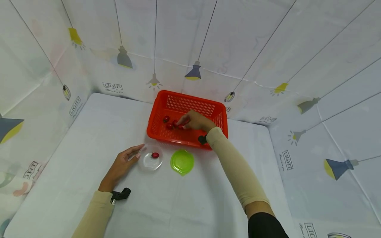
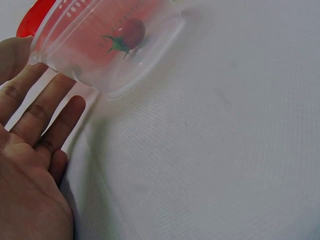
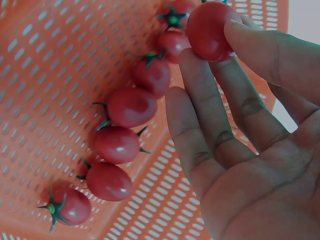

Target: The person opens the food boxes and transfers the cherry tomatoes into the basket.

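In the head view my left hand [image 1: 123, 163] rests its fingertips against the left side of a clear plastic container [image 1: 147, 165], fingers nearly straight. One red cherry tomato [image 1: 155, 155] with a green stem lies inside it; the left wrist view shows this tomato [image 2: 131, 34] through the wall. My right hand [image 1: 194, 120] is over the red plastic basket [image 1: 154, 130]. Between thumb and fingertips it pinches a cherry tomato [image 3: 210, 31], close above the others. Several more cherry tomatoes [image 3: 117, 145] with green stems lie in a row on the perforated basket bottom.
A bright green lid [image 1: 182, 162] lies on the white-covered table [image 1: 166, 201], right of the clear container and in front of the basket. Behind the table hangs a pale wall sheet [image 1: 178, 39] printed with lamps.
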Action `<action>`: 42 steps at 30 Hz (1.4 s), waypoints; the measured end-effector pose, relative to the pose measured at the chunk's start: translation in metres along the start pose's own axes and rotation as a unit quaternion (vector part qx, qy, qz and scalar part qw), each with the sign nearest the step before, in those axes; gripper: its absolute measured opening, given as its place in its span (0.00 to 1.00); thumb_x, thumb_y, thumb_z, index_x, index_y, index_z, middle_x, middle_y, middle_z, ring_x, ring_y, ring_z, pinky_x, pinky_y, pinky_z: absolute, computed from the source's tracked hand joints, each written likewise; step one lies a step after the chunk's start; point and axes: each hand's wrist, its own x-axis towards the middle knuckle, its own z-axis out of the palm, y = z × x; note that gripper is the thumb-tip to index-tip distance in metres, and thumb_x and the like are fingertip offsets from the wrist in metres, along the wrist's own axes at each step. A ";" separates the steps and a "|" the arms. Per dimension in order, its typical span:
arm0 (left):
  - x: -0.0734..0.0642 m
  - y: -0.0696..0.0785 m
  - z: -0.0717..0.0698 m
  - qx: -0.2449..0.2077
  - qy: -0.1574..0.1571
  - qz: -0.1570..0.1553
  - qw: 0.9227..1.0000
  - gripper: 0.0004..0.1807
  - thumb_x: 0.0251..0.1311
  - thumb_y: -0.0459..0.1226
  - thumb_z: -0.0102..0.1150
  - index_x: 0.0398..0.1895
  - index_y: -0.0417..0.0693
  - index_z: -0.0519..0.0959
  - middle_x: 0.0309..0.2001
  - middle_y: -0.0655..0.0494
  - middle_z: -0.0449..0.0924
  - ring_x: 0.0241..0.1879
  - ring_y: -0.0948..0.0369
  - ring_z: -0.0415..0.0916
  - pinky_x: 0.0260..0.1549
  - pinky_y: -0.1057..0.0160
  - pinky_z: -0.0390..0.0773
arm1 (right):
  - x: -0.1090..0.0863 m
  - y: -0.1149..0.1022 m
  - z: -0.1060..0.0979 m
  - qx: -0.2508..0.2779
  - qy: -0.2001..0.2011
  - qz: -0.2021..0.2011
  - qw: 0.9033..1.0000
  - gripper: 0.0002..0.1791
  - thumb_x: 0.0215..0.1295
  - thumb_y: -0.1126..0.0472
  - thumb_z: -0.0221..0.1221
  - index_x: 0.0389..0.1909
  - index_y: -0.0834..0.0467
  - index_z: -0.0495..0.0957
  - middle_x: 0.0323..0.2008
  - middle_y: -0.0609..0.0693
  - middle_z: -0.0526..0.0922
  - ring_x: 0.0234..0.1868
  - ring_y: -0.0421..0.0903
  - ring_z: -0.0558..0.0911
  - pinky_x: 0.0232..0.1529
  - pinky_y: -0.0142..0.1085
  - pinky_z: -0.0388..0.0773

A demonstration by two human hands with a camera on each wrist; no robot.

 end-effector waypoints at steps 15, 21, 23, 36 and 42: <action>-0.001 0.002 0.001 0.000 -0.001 0.003 1.000 0.25 0.80 0.40 0.57 0.77 0.59 0.73 0.75 0.54 0.75 0.81 0.56 0.61 0.82 0.35 0.50 | 0.019 0.014 0.000 -0.010 -0.026 0.010 1.000 0.17 0.72 0.72 0.63 0.58 0.58 0.88 0.58 0.52 0.89 0.62 0.51 0.82 0.70 0.47 0.78; -0.001 0.001 0.001 0.002 -0.001 0.002 1.000 0.25 0.80 0.40 0.57 0.77 0.58 0.73 0.75 0.54 0.75 0.81 0.53 0.60 0.82 0.34 0.50 | 0.027 0.019 0.006 -0.032 -0.044 0.014 0.998 0.17 0.73 0.73 0.61 0.58 0.60 0.88 0.58 0.53 0.89 0.62 0.52 0.83 0.71 0.47 0.79; 0.000 0.000 0.001 0.002 -0.001 0.003 1.000 0.25 0.80 0.39 0.57 0.76 0.58 0.74 0.75 0.54 0.75 0.81 0.55 0.61 0.82 0.35 0.50 | 0.028 0.019 0.007 -0.033 -0.044 0.021 0.998 0.17 0.72 0.74 0.61 0.57 0.60 0.88 0.58 0.54 0.89 0.61 0.52 0.83 0.70 0.47 0.79; 0.002 -0.002 0.001 0.020 0.005 0.016 1.000 0.24 0.79 0.39 0.58 0.76 0.56 0.74 0.74 0.53 0.76 0.79 0.59 0.64 0.82 0.36 0.52 | 0.030 0.019 0.011 -0.060 -0.021 0.050 0.997 0.16 0.70 0.73 0.64 0.54 0.57 0.90 0.53 0.54 0.90 0.52 0.50 0.84 0.63 0.44 0.83; 0.001 0.000 0.004 0.031 0.011 0.014 0.999 0.24 0.79 0.39 0.58 0.75 0.57 0.75 0.73 0.51 0.77 0.79 0.50 0.64 0.82 0.35 0.52 | 0.026 0.016 0.012 -0.051 -0.017 0.054 0.997 0.16 0.70 0.72 0.66 0.56 0.58 0.89 0.55 0.54 0.90 0.54 0.49 0.84 0.65 0.43 0.83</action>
